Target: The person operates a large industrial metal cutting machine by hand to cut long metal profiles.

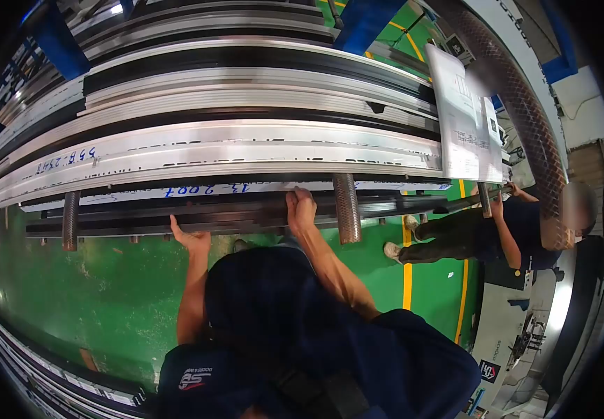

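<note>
Bars (242, 214) are gripped by the left hand (193, 239) and right hand (302, 209); if one slips, they could tip.

I see a factory workshop: long metal profiles (260, 101) stacked on rack arms (347, 209), a green floor (127, 300) with yellow lines (407, 283), and a co-worker (525, 230) in dark clothes.
</note>
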Demonstrator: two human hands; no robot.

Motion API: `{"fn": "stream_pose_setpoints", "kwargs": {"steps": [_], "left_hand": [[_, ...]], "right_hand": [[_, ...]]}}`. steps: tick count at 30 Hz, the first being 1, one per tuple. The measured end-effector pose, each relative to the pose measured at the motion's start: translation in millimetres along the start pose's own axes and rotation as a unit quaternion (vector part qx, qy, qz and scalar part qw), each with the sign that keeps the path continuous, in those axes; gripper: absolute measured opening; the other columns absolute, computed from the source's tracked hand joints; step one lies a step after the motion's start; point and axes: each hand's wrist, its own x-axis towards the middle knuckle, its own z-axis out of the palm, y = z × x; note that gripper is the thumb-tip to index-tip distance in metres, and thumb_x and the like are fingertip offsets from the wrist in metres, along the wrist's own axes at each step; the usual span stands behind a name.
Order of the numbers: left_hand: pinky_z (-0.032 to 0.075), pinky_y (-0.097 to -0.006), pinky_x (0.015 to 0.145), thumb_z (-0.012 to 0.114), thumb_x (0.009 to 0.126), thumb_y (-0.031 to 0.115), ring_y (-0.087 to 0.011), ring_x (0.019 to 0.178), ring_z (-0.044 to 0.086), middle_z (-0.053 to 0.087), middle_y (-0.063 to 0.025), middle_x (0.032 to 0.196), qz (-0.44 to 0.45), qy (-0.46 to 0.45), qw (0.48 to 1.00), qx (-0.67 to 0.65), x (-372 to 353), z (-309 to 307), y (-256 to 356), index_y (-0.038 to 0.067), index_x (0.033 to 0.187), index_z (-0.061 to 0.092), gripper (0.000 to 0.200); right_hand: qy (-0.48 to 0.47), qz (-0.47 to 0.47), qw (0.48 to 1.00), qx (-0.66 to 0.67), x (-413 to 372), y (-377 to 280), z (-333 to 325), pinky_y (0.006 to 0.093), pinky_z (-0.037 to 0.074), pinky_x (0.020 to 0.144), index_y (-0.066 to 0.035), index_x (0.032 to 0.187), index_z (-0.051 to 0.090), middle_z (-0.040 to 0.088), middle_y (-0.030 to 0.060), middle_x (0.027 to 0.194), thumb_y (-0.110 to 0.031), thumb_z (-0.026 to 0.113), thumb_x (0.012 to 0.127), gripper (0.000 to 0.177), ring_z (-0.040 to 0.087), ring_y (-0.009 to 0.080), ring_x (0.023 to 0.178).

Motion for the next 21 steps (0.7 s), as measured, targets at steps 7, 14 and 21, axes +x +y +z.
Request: {"fn": "stream_pose_setpoints", "kwargs": {"steps": [7, 14, 21], "left_hand": [[0.055, -0.0413, 0.089, 0.066, 0.087, 0.055, -0.0251, 0.11, 0.064, 0.065, -0.0071, 0.128, 0.059, 0.042, 0.995, 0.066, -5.6, -2.6, 0.3, 0.014, 0.132, 0.059, 0.061], [0.049, -0.0454, 0.101, 0.074, 0.082, 0.058, -0.0284, 0.114, 0.061, 0.063, -0.009, 0.13, 0.039, 0.01, 0.999, 0.014, -19.2, -5.7, 15.8, 0.01, 0.132, 0.059, 0.07], [0.048, -0.0368, 0.1, 0.068, 0.09, 0.049, -0.0261, 0.109, 0.061, 0.064, -0.0082, 0.126, 0.075, 0.091, 0.942, 0.314, 21.2, -38.8, 35.0, 0.009, 0.132, 0.058, 0.059]], "right_hand": [[-0.057, 0.075, 0.995, -0.04, 5.9, -6.7, -24.3, 0.0343, 0.046, 0.076, -0.007, 0.104, 0.058, 0.052, 0.0019, 0.086, -0.016, 0.061, 0.096, 0.013, 0.052, 0.0157, 0.083], [0.181, -0.227, 0.865, -0.41, -45.4, -68.8, -67.8, 0.0365, 0.052, 0.085, -0.001, 0.118, 0.06, 0.07, 0.0115, 0.1, -0.026, 0.074, 0.089, 0.04, 0.068, 0.0265, 0.09], [0.26, -0.039, 0.935, -0.24, 3.7, -56.0, -125.3, 0.0438, 0.051, 0.064, 0.005, 0.102, 0.063, 0.062, 0.011, 0.077, -0.04, 0.067, 0.092, 0.046, 0.062, 0.0247, 0.069]]}}
